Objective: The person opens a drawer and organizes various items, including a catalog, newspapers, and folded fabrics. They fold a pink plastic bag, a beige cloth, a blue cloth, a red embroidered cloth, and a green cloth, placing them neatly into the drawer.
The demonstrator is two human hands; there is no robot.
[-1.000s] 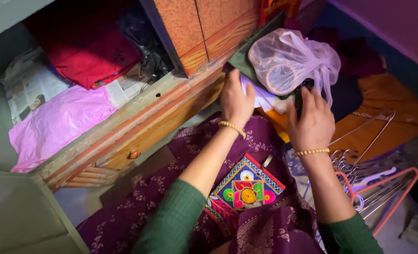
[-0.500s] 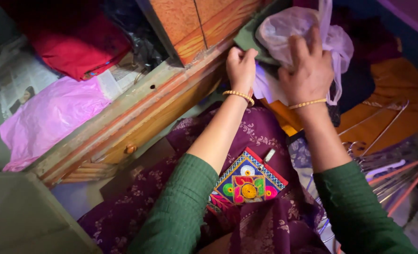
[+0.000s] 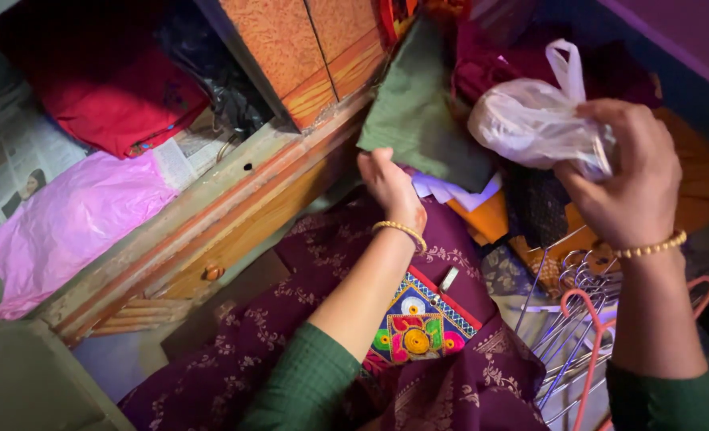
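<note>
1. Nearest the camera, a purple patterned cloth [image 3: 322,335] is lying across the person's lap, with a bright embroidered pouch [image 3: 418,327] sitting on it between the two green-sleeved forearms.
2. To the right of the pouch, a cluster of wire and pink hangers [image 3: 594,319] is lying just beside the lap.
3. The left hand [image 3: 390,187] is reaching forward with its fingers curled under the lower edge of a folded green cloth [image 3: 422,112], gripping that edge; a white cloth [image 3: 450,190] is showing just beneath it.
4. The right hand [image 3: 630,179] is raised, its fingers closing around a translucent plastic bag [image 3: 530,120] and holding it above an orange cloth [image 3: 490,219] and a dark cloth [image 3: 538,203]; the bag is hanging in the air, right of the green cloth.
5. Farther left, a wooden cupboard ledge [image 3: 211,215] is running diagonally, with a small knob on its front.
6. Beyond the ledge, on the shelf, a pink plastic sheet [image 3: 67,223] is lying on newspaper [image 3: 11,152], with red folded fabric [image 3: 107,88] behind it.
</note>
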